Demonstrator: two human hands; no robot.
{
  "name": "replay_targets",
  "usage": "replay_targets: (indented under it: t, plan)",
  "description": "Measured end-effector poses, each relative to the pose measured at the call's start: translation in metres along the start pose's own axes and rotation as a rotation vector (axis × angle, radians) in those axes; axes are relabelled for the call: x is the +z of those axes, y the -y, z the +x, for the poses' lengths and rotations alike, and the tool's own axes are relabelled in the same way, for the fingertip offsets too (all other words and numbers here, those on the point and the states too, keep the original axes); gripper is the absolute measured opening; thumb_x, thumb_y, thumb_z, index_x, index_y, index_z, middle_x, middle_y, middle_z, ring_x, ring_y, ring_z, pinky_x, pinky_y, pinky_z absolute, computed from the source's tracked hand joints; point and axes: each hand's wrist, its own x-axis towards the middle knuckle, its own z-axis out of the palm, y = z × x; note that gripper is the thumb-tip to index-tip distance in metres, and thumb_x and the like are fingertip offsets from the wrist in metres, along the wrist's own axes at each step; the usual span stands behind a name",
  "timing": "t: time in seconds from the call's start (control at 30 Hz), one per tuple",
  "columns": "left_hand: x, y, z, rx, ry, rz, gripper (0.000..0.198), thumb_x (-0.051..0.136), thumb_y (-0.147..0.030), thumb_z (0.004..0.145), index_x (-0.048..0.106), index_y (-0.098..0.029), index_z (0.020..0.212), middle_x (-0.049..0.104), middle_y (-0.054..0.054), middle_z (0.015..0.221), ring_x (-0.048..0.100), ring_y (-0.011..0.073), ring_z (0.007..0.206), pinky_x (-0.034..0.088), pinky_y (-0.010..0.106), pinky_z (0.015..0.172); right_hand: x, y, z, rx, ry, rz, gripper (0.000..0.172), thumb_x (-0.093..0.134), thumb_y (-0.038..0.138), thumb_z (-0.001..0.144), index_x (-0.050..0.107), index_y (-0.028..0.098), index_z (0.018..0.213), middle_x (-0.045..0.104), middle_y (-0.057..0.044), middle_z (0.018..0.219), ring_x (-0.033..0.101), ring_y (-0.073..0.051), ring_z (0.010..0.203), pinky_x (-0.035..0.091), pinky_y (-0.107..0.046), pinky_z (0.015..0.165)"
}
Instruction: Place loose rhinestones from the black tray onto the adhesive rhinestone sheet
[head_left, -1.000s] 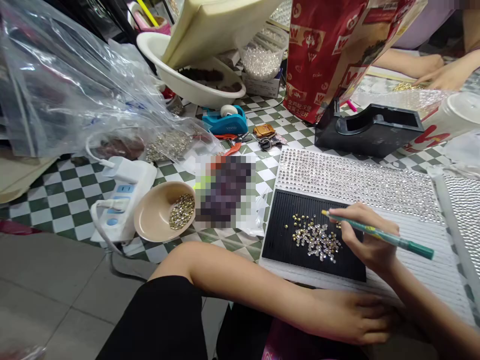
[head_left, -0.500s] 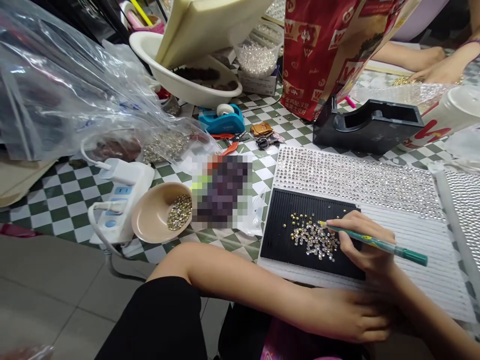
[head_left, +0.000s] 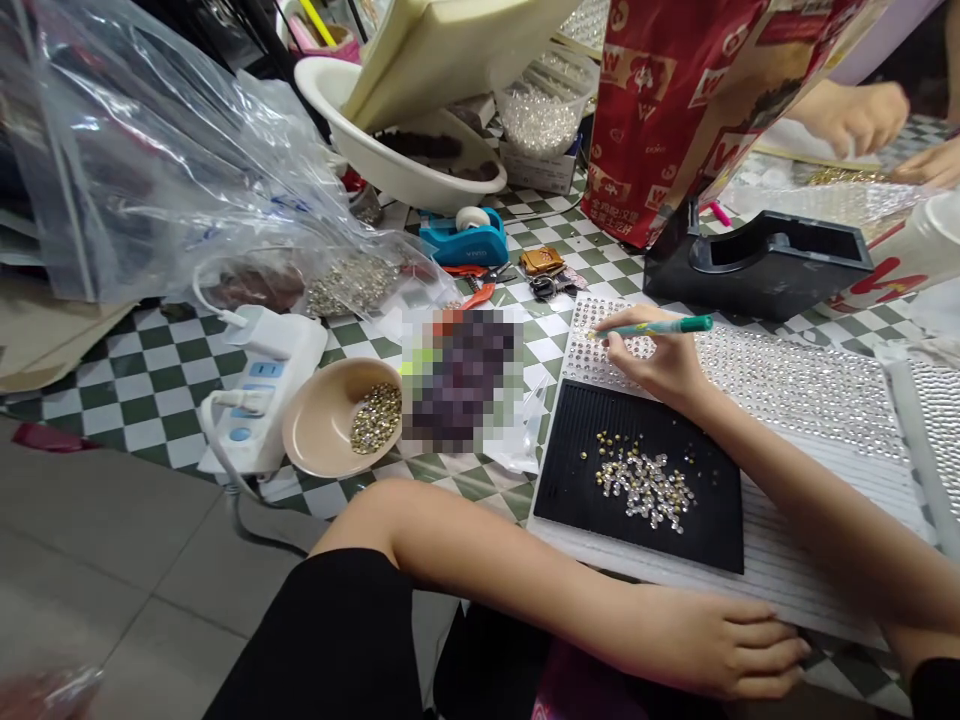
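My right hand (head_left: 664,365) pinches a green pen (head_left: 660,326) with a pale yellow tip. Its tip touches or hovers just above the rows of rhinestones (head_left: 795,375) on a white lined sheet (head_left: 795,500); the exact contact is too small to tell. On that sheet lies a black ridged tray (head_left: 577,500) with loose clear and gold rhinestones (head_left: 649,490) scattered in its middle. My left hand (head_left: 742,645) rests at the sheet's near edge, holding nothing, its fingers laid out loosely side by side.
Left of the sheet are a beige bowl (head_left: 319,425) of rhinestones, a white power strip (head_left: 270,380) and a blurred-out dark object (head_left: 469,385). Behind stand a blue tape dispenser (head_left: 466,240), a black dispenser (head_left: 757,265) and a red paper bag (head_left: 637,120). Another person's hands (head_left: 862,115) work at far right.
My right hand has moved with the pen from the loose rhinestones in the black tray up to the rows at the sheet's far left. The view has shifted slightly.
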Motion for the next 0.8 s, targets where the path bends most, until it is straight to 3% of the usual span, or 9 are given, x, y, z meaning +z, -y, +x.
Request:
replay_targets:
  t: [0.2,0.67,0.8]
  plan:
    - [-0.0017,-0.0007,0.0001,0.009,0.040,0.036,0.056,0.023,-0.021,0.088,0.066,-0.032,0.121,0.067,-0.004,0.130,0.062,0.0071,0.118,0.043,0.024,0.107,0.0115,-0.0052,0.0025,0.008,-0.003,-0.011,0.013,0.055,0.017,0.079,0.067,0.021,0.080,0.071,-0.004,0.077,0.066,-0.019,0.073,0.053,-0.038,0.073]
    - [-0.0014,-0.0007,-0.0004,0.015,0.035,0.037,0.055,0.024,-0.020,0.088,0.066,-0.031,0.121,0.067,-0.003,0.130,0.062,0.0081,0.118,0.044,0.025,0.107,0.0106,-0.0036,0.0024,0.014,0.012,-0.038,0.014,0.056,0.017,0.080,0.068,0.022,0.082,0.072,-0.003,0.079,0.066,-0.019,0.076,0.053,-0.038,0.076]
    - [-0.0033,-0.0005,-0.0006,0.038,0.087,0.081,0.055,0.024,-0.019,0.089,0.063,-0.032,0.125,0.065,-0.004,0.133,0.061,0.0074,0.120,0.043,0.025,0.109,0.0113,-0.0048,0.0041,0.038,0.043,-0.039,0.014,0.055,0.019,0.081,0.068,0.023,0.082,0.073,-0.002,0.079,0.067,-0.019,0.076,0.054,-0.039,0.077]
